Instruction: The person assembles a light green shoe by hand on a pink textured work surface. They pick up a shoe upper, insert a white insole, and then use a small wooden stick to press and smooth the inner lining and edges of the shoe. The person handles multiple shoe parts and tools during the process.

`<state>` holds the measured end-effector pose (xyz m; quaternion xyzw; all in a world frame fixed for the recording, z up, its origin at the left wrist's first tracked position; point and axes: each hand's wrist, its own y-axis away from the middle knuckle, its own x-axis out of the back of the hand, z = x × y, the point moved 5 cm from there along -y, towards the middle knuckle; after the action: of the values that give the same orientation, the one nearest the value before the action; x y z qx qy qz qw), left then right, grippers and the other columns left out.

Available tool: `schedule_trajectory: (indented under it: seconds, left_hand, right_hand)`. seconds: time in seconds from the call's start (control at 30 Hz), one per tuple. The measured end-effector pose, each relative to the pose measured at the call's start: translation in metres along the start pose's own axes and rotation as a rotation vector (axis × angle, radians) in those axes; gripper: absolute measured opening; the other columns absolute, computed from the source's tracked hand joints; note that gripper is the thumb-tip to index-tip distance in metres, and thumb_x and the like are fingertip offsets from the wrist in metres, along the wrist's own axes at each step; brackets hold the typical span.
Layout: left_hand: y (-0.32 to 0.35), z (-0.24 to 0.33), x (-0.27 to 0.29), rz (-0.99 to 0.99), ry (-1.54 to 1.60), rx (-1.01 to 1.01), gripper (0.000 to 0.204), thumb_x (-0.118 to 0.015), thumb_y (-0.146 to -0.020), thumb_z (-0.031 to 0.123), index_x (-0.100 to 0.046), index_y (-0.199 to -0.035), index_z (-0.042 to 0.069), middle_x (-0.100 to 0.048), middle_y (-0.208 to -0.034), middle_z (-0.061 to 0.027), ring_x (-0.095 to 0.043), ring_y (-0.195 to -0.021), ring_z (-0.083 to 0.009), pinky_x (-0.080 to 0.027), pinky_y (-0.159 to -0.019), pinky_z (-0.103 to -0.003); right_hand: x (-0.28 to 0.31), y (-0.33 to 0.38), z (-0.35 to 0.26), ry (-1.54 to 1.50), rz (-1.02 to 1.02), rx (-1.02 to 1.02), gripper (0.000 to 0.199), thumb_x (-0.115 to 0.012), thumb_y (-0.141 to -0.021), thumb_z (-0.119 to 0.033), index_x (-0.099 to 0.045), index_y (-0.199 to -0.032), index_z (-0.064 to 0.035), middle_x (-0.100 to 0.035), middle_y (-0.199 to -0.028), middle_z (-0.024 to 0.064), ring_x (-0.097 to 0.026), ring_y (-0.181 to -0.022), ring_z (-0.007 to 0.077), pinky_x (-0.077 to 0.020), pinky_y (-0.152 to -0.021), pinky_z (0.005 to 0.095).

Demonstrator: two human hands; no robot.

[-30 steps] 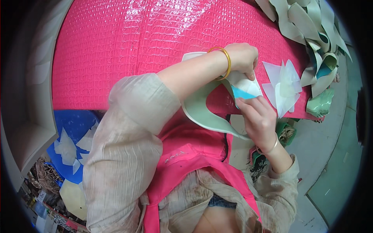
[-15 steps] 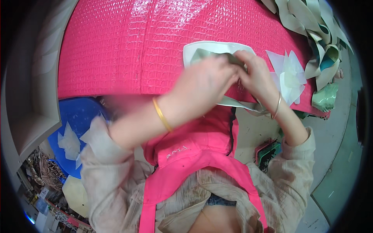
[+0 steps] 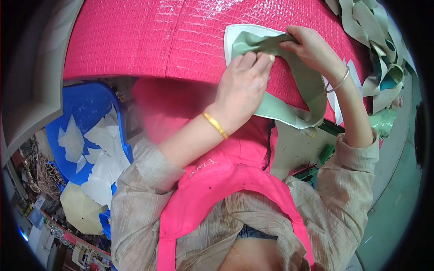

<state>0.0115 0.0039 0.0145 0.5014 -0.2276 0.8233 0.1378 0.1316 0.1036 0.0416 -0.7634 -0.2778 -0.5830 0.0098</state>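
A sage-green leather-like strip (image 3: 312, 83) curves in a loop at the near edge of the pink table, its lower part hanging over the edge. Beneath its far end shows a flat white piece (image 3: 229, 35) with rounded corners. My left hand (image 3: 246, 86) is closed, fingertips pinching the inner edge of the green strip at its left side. Thumb and fingers of my right hand (image 3: 314, 49) grip the strip's far upper edge. What lies directly under my left fingertips is hidden.
A pink embossed cover lies over the table (image 3: 122, 40). Several green strips (image 3: 361, 27) heap at the far right, near translucent white scraps (image 3: 334, 99) and a green bundle (image 3: 383, 122). Left below, a blue bin (image 3: 101, 97) holds white scraps (image 3: 101, 176). A grey panel (image 3: 34, 90) borders the left.
Both hands have moved away from me and drawn apart, with the green strip now spread into an open loop. The view has shifted, showing more of the blue bin.
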Motion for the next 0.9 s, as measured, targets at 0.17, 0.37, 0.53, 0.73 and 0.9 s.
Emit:
schedule_trajectory:
  seconds: [0.17, 0.37, 0.53, 0.73, 0.9]
  left_hand:
    - [-0.01, 0.007, -0.005, 0.127, -0.132, -0.096, 0.035, -0.054, -0.076, 0.013, -0.055, -0.108, -0.001, -0.049, -0.095, -0.0052, -0.048, -0.088, -0.0187, -0.042, -0.079, -0.03]
    - [-0.017, 0.009, -0.003, 0.148, -0.096, -0.111, 0.031, -0.053, -0.075, 0.01, -0.057, -0.103, -0.003, -0.05, -0.096, -0.0066, -0.049, -0.089, -0.0196, -0.042, -0.081, -0.031]
    - [-0.017, 0.004, -0.006, 0.187, -0.012, -0.155, 0.031, -0.054, -0.074, 0.01, -0.058, -0.101, -0.005, -0.05, -0.098, -0.0071, -0.049, -0.09, -0.0201, -0.043, -0.083, -0.031]
    - [-0.023, 0.01, -0.005, 0.102, -0.061, -0.143, 0.032, -0.054, -0.074, 0.009, -0.059, -0.103, -0.004, -0.053, -0.106, -0.0083, -0.051, -0.094, -0.0211, -0.044, -0.084, -0.03]
    - [-0.021, 0.002, -0.005, 0.135, 0.073, -0.162, 0.031, -0.053, -0.074, 0.008, -0.059, -0.101, -0.005, -0.052, -0.114, -0.01, -0.051, -0.096, -0.0228, -0.044, -0.086, -0.03]
  right_hand:
    - [0.0, -0.001, 0.003, -0.014, 0.021, -0.012, 0.027, -0.063, -0.078, -0.021, -0.058, -0.083, 0.0051, -0.057, -0.073, 0.0233, -0.058, -0.071, 0.0367, -0.0435, -0.062, 0.0423]
    - [-0.002, 0.014, 0.0, -0.035, 0.106, -0.052, 0.027, -0.063, -0.076, -0.021, -0.058, -0.08, 0.0053, -0.057, -0.072, 0.0236, -0.057, -0.069, 0.0377, -0.0435, -0.061, 0.0418]
    - [0.007, 0.021, 0.008, -0.008, 0.153, 0.006, 0.028, -0.065, -0.073, -0.02, -0.058, -0.079, 0.0059, -0.057, -0.072, 0.0242, -0.056, -0.07, 0.039, -0.0438, -0.062, 0.042]
    - [-0.001, 0.025, 0.02, -0.077, 0.125, -0.013, 0.04, -0.07, -0.07, -0.023, -0.058, -0.096, 0.0053, -0.06, -0.085, 0.0233, -0.059, -0.08, 0.0368, -0.0456, -0.069, 0.039]
    - [-0.001, 0.03, 0.019, -0.093, 0.181, -0.084, 0.041, -0.072, -0.067, -0.018, -0.057, -0.098, 0.0045, -0.06, -0.087, 0.023, -0.059, -0.083, 0.0372, -0.0461, -0.07, 0.0391]
